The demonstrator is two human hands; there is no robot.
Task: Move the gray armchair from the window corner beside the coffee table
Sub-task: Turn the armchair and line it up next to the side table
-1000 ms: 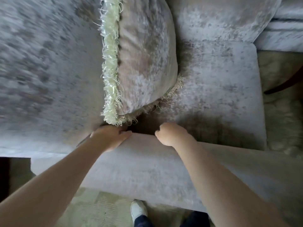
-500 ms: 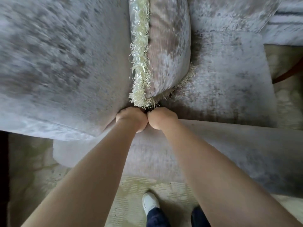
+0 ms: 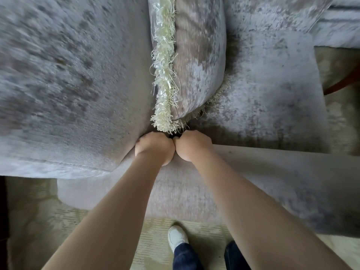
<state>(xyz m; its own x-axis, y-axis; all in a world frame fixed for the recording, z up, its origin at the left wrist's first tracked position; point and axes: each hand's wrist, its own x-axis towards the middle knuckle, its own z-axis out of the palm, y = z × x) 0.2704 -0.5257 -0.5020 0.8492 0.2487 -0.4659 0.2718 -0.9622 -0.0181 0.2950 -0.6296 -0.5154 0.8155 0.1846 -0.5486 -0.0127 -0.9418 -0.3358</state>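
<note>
Looking down from the head camera, the gray armchair (image 3: 81,80) fills most of the frame, its thick padded back spreading across the left side and its near armrest (image 3: 194,184) running along the bottom, right under the person's arms. At the far left edge a dark strip shows beside pale patterned carpet (image 3: 33,221). Moving toward the middle, a cushion (image 3: 196,61) with a pale yellow fringe (image 3: 164,75) stands on edge, wedged between the chair back and the seat (image 3: 272,90). Just below the cushion's lower corner the left hand (image 3: 153,148) curls over the inner edge of the armrest, fingers bent down into the crevice where the back meets the arm, clamped on the upholstery. The right hand (image 3: 191,146) sits touching it, knuckle to knuckle, likewise closed over the same edge; its fingertips are hidden in the gap. Both forearms reach down from the bottom corners to meet there. Below, between the arms, a white shoe (image 3: 177,237) and dark trouser legs (image 3: 185,258) stand on the carpet just beside the chair. Farther right the seat stretches away, and past its right edge lies more carpet with a curved reddish-brown piece (image 3: 342,84) of something wooden; what it belongs to cannot be told. Another gray upholstered piece (image 3: 339,24) occupies the top right corner.
</note>
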